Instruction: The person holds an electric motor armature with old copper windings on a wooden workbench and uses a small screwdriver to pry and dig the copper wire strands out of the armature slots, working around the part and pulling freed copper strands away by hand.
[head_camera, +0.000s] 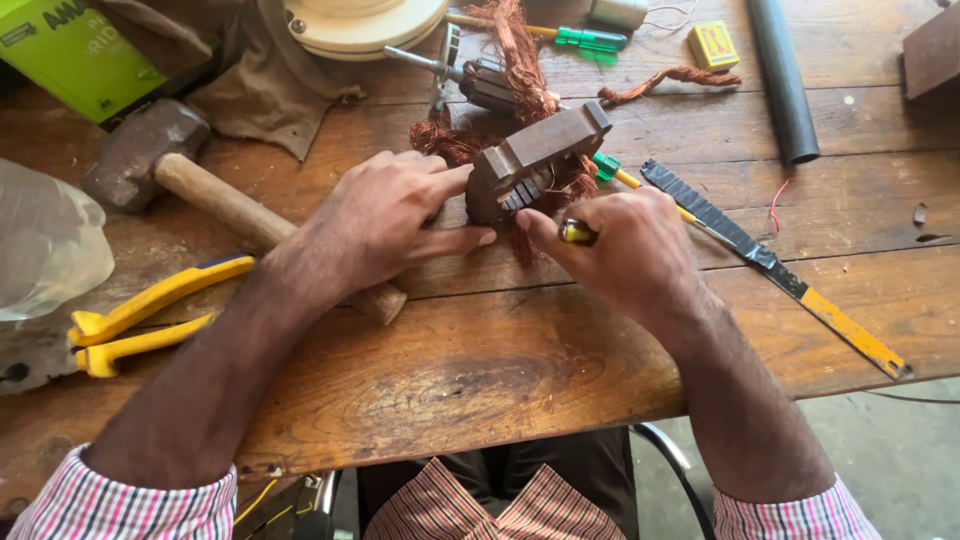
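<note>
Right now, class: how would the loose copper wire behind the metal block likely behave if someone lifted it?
The copper wire looks thin and tangled, so it would probably flop and snag. Strands run under the metal block that the left hand steadies, so lifting might tug on it.

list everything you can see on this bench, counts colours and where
stator core: 1, brown metal, centre of table, between both hands
copper wire: tangled bunch, reddish, behind the core
hammer: 1, dark head, wooden handle, left, under the left forearm
pliers: 1, yellow handles, left edge
screwdriver: 1, green handle, top centre
taped blade: 1, yellow and black, right
black tube: 1, top right
small box: 1, yellow, top
cloth: 1, grey-brown, top left
wooden table: 1, brown
left hand: on the core's left side
right hand: at the core's front, ring on one finger
</note>
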